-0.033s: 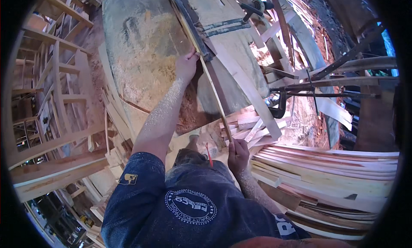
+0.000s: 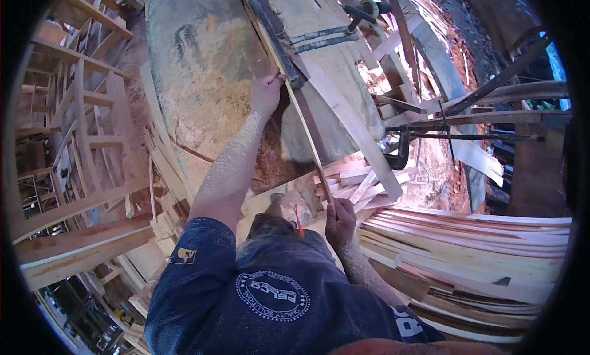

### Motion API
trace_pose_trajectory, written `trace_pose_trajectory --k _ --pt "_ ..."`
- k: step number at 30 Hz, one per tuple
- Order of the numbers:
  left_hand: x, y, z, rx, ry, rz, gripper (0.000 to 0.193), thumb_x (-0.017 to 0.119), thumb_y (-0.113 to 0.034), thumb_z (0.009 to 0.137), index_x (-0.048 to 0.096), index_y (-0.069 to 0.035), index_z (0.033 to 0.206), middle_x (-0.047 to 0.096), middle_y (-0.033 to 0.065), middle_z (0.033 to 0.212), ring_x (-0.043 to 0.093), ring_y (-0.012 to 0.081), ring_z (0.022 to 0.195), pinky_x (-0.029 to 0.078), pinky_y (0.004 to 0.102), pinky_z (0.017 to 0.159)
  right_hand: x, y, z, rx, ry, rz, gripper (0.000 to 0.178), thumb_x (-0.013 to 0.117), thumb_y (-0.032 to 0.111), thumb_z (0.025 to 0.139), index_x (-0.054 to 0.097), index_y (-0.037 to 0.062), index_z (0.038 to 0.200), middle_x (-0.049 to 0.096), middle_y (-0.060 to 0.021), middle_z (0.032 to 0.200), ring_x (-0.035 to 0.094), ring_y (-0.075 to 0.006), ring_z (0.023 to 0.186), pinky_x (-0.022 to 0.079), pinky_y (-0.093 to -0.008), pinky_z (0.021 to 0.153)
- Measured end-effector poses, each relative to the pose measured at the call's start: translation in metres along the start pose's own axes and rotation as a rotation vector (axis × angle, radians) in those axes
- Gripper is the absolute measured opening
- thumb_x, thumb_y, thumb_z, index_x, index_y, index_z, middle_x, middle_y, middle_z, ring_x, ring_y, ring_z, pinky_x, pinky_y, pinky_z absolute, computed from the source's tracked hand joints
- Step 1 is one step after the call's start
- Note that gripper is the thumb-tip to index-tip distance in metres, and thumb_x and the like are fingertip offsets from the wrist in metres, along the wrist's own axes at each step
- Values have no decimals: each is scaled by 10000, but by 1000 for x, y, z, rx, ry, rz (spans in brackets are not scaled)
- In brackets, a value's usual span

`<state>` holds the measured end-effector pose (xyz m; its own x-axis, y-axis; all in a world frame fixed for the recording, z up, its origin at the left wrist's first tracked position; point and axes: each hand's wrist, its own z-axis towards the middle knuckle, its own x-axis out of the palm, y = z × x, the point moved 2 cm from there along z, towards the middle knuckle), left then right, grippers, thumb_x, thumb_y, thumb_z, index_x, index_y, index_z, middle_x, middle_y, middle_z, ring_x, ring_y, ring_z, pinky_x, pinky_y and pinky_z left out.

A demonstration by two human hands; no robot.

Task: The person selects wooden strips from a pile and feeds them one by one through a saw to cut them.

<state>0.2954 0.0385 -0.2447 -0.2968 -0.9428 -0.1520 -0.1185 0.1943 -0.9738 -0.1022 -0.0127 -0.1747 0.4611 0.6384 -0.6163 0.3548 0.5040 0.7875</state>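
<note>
A long, thin wooden strip (image 2: 311, 139) runs lengthwise over a sawdust-covered worktable (image 2: 206, 103), its far part lying along a dark straight guide bar (image 2: 276, 39). My left hand (image 2: 267, 96) is closed at the strip beside the near end of the bar, fingertips pressed against it; part of its grip is hidden. Close to my body, past the table's near edge, my right hand (image 2: 341, 222) is wrapped round the strip's near end. Sawdust coats both forearms.
A pale board (image 2: 353, 124) lies slanted right of the strip. A black clamp (image 2: 399, 151) sits at the table's right edge. Stacked planks (image 2: 461, 247) fill the lower right, with short offcuts (image 2: 353, 177) under the table edge. Wooden frames (image 2: 92, 118) stand at left.
</note>
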Motion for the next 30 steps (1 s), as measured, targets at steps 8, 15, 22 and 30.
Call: trace_pose_trajectory --k 8,15,22,30 --pt "2 0 34 122 -38 -72 389 672 -185 959 648 11 1294 706 192 1267 687 181 1146 493 293 982 12 -1 25 -42 -31 -20 229 600 107 991 704 -24 1147 619 -161 916 627 -294 770 499 -395 676" --pt "2 7 48 175 -171 -111 327 667 -189 961 703 2 1224 772 182 1022 720 208 929 528 353 864 17 1 36 -59 -6 1 235 603 113 989 705 -3 1167 626 -180 927 638 -322 813 508 -408 710" --pt "39 -20 -131 -66 28 -49 353 627 -226 1021 707 65 1205 763 86 1038 659 115 926 533 324 864 -25 -19 -28 4 -14 -83 208 615 107 989 711 -7 1134 642 -179 936 652 -336 827 520 -423 738" --pt "29 -12 -145 -21 18 31 420 649 -241 991 645 35 1307 704 255 1230 677 156 1120 513 305 947 -5 -9 0 1 -9 -25 224 592 114 1009 722 -28 1121 652 -179 907 649 -299 829 510 -395 733"
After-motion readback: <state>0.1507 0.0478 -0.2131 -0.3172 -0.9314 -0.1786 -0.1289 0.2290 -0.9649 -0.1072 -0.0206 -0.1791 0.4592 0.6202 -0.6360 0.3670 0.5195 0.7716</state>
